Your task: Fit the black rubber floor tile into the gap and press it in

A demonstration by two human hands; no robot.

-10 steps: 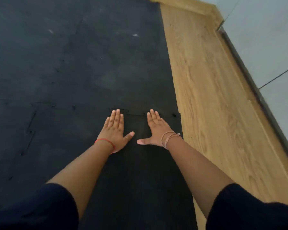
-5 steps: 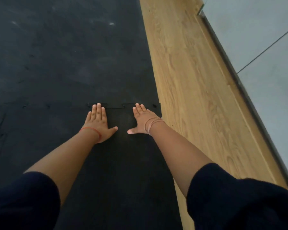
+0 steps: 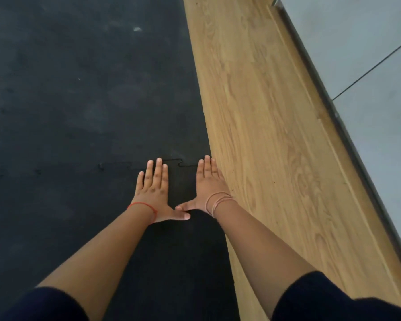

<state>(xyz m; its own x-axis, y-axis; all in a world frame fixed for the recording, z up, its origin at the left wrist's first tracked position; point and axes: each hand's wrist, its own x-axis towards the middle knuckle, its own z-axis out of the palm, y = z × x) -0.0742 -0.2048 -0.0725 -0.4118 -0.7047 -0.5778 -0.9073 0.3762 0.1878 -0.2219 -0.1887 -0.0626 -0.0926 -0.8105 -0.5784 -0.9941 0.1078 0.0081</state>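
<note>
L hand (image 3: 153,191), R hand (image 3: 208,184) flat, fingers together, on black rubber floor tile (image 3: 181,239) by jigsaw seam (image 3: 174,162): seats interlock, judged nearly flush.

I am reaching both bare arms straight out ahead, dark sleeves pushed up above my elbows. My left hand (image 3: 153,188) is lying palm down, fingers together and flat, thumb spread inward. My right hand (image 3: 208,184) is lying the same way, its thumb tip touching my left thumb.
</note>
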